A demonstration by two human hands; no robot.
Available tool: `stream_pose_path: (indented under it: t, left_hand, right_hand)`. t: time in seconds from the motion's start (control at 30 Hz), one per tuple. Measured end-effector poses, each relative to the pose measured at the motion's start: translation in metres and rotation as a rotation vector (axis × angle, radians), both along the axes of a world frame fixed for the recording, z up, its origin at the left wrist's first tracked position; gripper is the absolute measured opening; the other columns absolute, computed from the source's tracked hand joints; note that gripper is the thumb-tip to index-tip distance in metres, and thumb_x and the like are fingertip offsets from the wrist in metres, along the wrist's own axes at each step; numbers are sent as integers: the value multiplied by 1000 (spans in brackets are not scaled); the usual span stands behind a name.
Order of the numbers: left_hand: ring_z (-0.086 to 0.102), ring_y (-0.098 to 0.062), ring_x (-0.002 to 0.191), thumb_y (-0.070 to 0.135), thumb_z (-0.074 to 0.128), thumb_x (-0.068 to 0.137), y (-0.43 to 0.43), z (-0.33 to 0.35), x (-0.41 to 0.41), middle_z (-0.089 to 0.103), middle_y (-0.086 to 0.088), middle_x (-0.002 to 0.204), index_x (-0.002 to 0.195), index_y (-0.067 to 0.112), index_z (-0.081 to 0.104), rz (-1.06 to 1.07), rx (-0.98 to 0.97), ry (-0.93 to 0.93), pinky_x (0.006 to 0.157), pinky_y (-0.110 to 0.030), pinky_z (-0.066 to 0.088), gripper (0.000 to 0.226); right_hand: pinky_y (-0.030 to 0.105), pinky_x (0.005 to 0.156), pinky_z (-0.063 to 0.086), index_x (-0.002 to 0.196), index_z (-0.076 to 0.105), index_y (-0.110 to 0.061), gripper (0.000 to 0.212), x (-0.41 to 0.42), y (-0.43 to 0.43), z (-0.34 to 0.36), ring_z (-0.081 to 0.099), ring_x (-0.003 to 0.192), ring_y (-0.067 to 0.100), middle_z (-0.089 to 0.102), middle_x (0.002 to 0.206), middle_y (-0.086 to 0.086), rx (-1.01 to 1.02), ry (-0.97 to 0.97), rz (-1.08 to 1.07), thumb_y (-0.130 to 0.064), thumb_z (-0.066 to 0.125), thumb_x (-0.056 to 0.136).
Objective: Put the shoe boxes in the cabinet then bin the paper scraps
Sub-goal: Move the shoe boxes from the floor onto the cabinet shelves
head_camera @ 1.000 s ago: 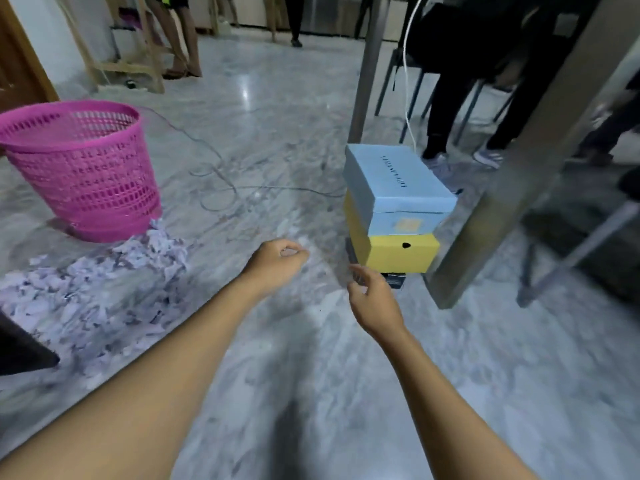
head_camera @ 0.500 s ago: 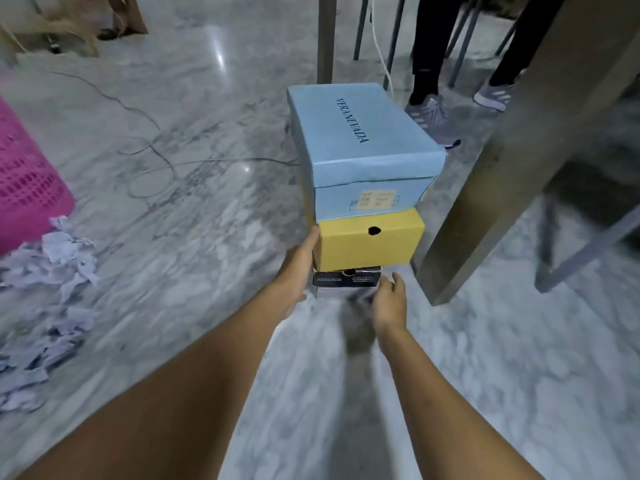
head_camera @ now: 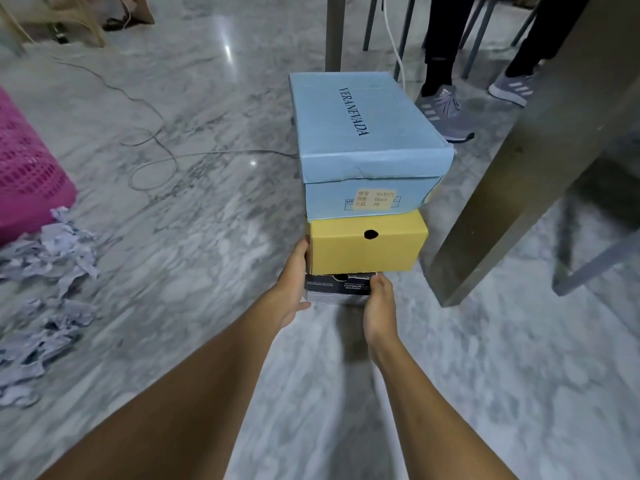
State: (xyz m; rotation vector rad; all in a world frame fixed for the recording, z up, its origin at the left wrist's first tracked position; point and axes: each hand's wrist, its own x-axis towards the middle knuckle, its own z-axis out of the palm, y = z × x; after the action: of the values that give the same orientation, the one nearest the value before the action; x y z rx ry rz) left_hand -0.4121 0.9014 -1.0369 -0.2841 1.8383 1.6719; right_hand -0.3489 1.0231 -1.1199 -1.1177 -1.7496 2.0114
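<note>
Marble floor [head_camera: 194, 258], three shoe boxes stacked on it beside a big table leg [head_camera: 540, 174]. Top is the blue box [head_camera: 360, 133], widest, overhanging the yellow box [head_camera: 367, 249] under it; at the base, the small dark box [head_camera: 337, 289], narrowest of the three. So I'm dealing with a top-heavy stack. Pink bin [head_camera: 24, 174] at far left, paper scraps [head_camera: 45, 271] spread on the floor in front of it, not binned yet. No cabinet in view.

My left hand [head_camera: 294, 282] lies flat against the left side of the yellow and dark boxes, fingers wrapped behind, out of sight. My right hand [head_camera: 379, 303] cups the dark box's near right corner, fingers curled on it. Both hands are pressing on the stack; I can't tell if it's off the floor.

Handling: cardboard, stiff but crushable, probably light to moderate; smooth faces will likely slide on each other. I'd grip low, palms under the bottom box's edges, and keep it level or the blue one tips off.
</note>
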Motion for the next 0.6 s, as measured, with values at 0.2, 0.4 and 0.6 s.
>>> stream_pose_path:
  t: [0.2, 0.4, 0.6]
  left_hand:
    - [53, -12, 115, 68, 34, 90, -37, -3, 27, 59, 16, 121, 112, 48, 55, 19, 39, -23, 107, -51, 37, 37]
    - [50, -15, 121, 70, 36, 89, -92, -3, 68, 54, 13, 130, 128, 42, 52, 62, 23, -34, 106, -51, 39, 51]
    - [51, -16, 118, 71, 38, 88, -161, -1, 122, 56, 10, 128, 124, 44, 55, 110, 29, -62, 107, -54, 38, 48]
  right_hand:
    - [28, 96, 33, 139, 47, -25, 37, 26, -34, 4, 47, 122, 13, 53, 134, -6, 1, -1, 16, -34, 34, 106]
    - [30, 94, 36, 129, 51, -26, 30, 67, -86, 7, 51, 117, 15, 57, 126, -6, 12, -31, 61, -33, 35, 105]
    - [31, 89, 39, 118, 52, -27, 23, 115, -151, 10, 54, 111, 17, 60, 117, -4, 47, -70, 87, -31, 35, 104]
